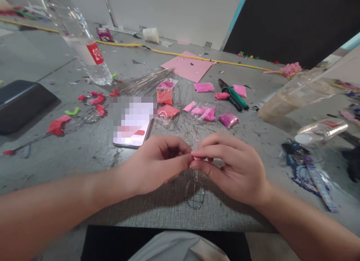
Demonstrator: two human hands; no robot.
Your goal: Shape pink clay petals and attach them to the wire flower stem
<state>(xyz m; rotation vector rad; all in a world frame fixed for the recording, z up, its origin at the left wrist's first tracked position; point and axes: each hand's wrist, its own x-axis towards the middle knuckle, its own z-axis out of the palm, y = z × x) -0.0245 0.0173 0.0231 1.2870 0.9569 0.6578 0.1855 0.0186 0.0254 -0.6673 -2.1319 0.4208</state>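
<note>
In front of me, my left hand [160, 163] and my right hand [237, 167] meet at the fingertips, both closed in a pinch. Between them shows a small bit of pink clay [196, 158], mostly hidden by the fingers. Below it a twisted wire frame [196, 178] with an oval loop runs down from the fingertips. Beyond my hands lie several bags of clay, among them an orange-red bag [168, 111], a pink bag [201, 111] and a magenta bag [228, 119].
A phone [132, 122] lies by my left wrist. Green-handled pliers [235, 97], thin wires [143, 82] and pink paper [188, 66] are farther back. A water bottle [84, 47] stands left, near red clay-covered wire [57, 126]. A plastic bottle [323, 129] lies right.
</note>
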